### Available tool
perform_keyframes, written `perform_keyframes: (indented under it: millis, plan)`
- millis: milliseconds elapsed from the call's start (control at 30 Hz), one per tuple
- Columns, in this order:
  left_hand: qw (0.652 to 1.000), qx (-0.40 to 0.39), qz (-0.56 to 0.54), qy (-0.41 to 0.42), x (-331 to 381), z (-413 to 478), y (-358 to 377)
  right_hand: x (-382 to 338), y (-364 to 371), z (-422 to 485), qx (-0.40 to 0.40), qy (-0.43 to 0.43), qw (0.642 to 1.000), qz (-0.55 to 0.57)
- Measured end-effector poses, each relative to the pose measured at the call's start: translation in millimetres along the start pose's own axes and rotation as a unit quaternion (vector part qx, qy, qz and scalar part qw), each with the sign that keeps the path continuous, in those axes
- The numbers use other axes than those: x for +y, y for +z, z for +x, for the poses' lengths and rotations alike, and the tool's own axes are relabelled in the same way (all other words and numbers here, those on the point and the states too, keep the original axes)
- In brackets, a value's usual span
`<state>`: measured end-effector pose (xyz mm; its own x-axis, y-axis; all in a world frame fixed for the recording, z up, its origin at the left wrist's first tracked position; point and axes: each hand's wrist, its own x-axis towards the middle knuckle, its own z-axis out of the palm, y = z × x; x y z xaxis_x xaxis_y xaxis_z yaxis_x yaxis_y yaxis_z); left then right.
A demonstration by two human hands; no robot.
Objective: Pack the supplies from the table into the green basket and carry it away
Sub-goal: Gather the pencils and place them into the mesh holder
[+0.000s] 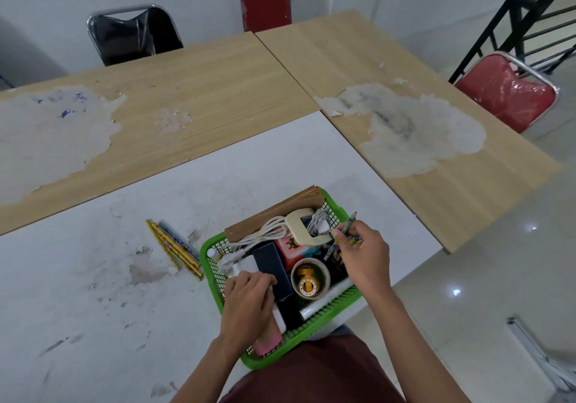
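The green basket (206, 251) sits at the near edge of the white table (109, 293), close against the person's body, already crowded with brown envelopes (274, 211), a coiled white cable (270, 232), tape rolls (310, 278) and a dark box (271, 265). The right hand (361, 254) hovers over the basket's right side, pinching a patterned pencil (349, 222) between thumb and fingertips, its point tilted up and away. The left hand (246, 304) lies knuckles-up on the dark box with fingers curled; whether it actually grips the box cannot be told. A bundle of loose pencils (174, 248) lies on the table just left of the basket.
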<state>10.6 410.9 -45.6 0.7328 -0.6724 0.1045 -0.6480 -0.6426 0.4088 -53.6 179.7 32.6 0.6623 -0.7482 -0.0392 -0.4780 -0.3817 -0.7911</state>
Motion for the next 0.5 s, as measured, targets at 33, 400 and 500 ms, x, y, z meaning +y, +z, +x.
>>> perform_keyframes:
  millis: [33, 400, 500]
  plan:
    - [1.000, 0.002, 0.002, 0.000, 0.1, -0.2, 0.1, 1.7, 1.5, 0.3, 0.001, -0.006, 1.000, -0.017]
    - [1.000, 0.009, 0.003, -0.005, -2.4, -2.2, 4.3, 5.9, 4.9, -3.2, -0.015, -0.020, 0.995, -0.100]
    - [1.000, 0.007, -0.010, -0.009, -1.9, -1.7, 3.5, 2.6, 4.2, -2.6, -0.009, -0.018, 0.997, -0.079]
